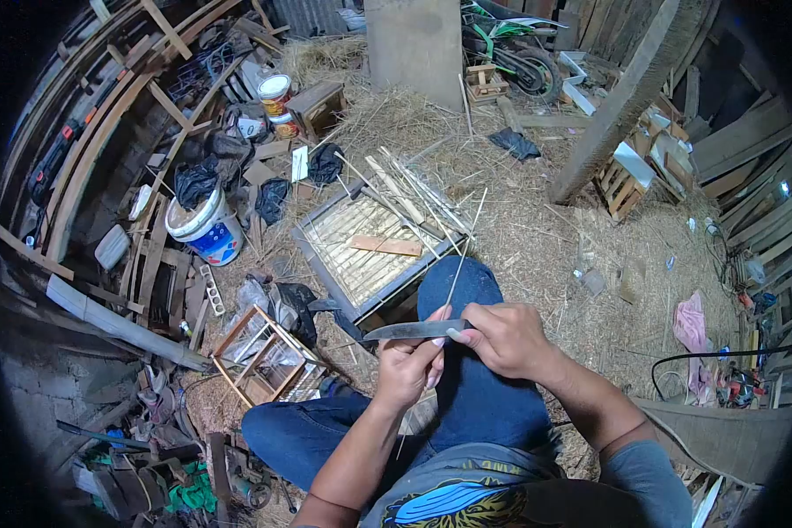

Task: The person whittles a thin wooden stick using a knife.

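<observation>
My right hand (506, 341) is closed round a knife, its handle hidden in the fist. The knife's long blade (400, 331) points left and lies crosswise over a thin bamboo-like stick (457, 275). That stick slants up past my raised knee (460, 286), and my left hand (402, 377) pinches it just under the blade. Both hands are close together above my lap, nearly touching. Beyond the knee, a low framed table (354, 304) bears a hammer (394, 211), a small flat board (385, 245) and several thin strips (427, 195).
To the left stand a small wooden frame (277, 341) and a white-and-blue bucket (204, 231) topped with black plastic. A slanting post (614, 110) and a wooden crate (623, 180) are at the right. Straw (537, 255) covers the ground; a motorbike (524, 62) stands behind.
</observation>
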The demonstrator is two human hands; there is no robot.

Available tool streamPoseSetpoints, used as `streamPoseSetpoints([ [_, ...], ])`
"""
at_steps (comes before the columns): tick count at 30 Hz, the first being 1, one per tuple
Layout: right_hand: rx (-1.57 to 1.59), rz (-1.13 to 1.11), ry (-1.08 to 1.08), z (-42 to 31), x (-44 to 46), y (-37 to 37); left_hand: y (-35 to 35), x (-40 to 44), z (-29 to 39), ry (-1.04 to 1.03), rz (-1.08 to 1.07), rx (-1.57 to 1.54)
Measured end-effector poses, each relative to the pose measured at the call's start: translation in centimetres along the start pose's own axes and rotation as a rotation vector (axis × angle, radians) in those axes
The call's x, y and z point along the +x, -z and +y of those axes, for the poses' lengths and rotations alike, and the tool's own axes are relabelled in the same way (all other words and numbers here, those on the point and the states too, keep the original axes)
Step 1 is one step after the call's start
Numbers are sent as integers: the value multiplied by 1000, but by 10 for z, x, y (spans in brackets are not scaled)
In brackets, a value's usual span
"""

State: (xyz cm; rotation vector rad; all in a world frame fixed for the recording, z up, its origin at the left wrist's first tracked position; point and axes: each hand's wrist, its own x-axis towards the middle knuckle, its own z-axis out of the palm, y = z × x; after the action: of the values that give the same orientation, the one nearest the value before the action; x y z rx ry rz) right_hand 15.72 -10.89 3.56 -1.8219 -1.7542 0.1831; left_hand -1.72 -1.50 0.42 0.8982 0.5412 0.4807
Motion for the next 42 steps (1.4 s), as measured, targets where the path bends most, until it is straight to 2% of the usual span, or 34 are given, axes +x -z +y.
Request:
streamPoseSetpoints([
  [6, -63, 46, 3, 12, 4, -1, 1, 4, 0, -1, 69, 60],
  [8, -148, 69, -167, 30, 5, 1, 0, 0, -1, -22, 81, 66],
  [11, -110, 114, -179, 29, 7, 16, -1, -2, -1, -6, 87, 40],
  [15, -48, 27, -33, 2, -4, 2, -4, 3, -1, 5, 54, 14],
  [22, -31, 40, -11, 1, 1, 2, -3, 2, 0, -13, 1, -169],
  [25, -72, 36, -2, 16, 3, -2, 3, 3, -2, 52, 36, -122],
  [27, -212, 77, -273, 37, 8, 5, 1, -5, -4, 6, 29, -107],
  [28, -173, 42, -311, 43, 9, 14, 1, -9, -4, -36, 25, -91],
  [29, -172, 41, -305, 40, 11, 15, 1, -8, -2, -41, 30, -91],
  [33, 344, 201, -224, 14, 11, 7, -3, -5, -1, 57, 12, -166],
  [36, 261, 52, -163, 6, 5, 5, -6, -5, 5, 65, 27, -176],
  [38, 217, 39, -102, 2, 0, 3, -2, -6, 7, 42, -45, -254],
  [42, 146, 30, -8, -1, -4, -1, -2, -6, 5, 17, -55, -270],
])
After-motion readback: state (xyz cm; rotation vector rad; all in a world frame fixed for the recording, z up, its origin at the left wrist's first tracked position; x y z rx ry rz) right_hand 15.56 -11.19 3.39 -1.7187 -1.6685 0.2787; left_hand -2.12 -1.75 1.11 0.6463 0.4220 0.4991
